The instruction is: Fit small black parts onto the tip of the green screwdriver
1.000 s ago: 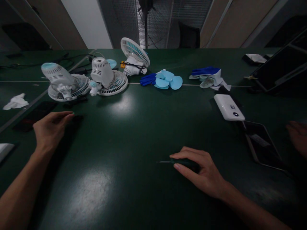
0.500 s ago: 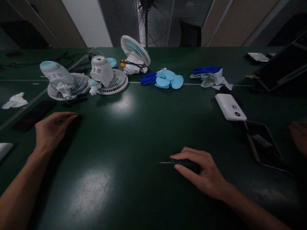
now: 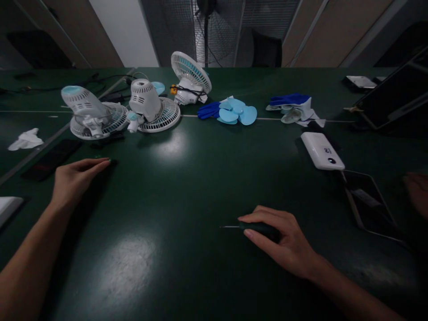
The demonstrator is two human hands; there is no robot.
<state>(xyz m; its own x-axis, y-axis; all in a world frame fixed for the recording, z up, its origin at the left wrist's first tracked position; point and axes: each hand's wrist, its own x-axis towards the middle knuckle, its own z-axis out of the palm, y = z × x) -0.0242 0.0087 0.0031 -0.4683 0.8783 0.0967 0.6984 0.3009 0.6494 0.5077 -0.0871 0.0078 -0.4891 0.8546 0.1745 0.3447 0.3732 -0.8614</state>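
My right hand (image 3: 281, 236) is closed around the dark handle of a screwdriver (image 3: 257, 228), low over the table at the right of centre. The screwdriver's thin metal shaft points left. At the left, my left hand (image 3: 76, 176) has thumb and fingertips pressed together in a pinch at the tabletop. Something small and dark shows at those fingertips, too small to name. Just beyond this hand lie two white fans, one at the far left (image 3: 96, 113) and another beside it (image 3: 150, 107), both face down.
Farther back are a third fan (image 3: 190, 78), light-blue fan blades (image 3: 237, 111) and work gloves (image 3: 290, 104). On the right lie a white power bank (image 3: 323, 150) and a phone (image 3: 369, 203), with another person's hand (image 3: 417, 189) at the edge. A dark flat object (image 3: 51, 159) lies left.
My left hand has shifted slightly right and its pinch looks narrower. My right hand stays in place with the screwdriver. The whole view has drifted slightly.
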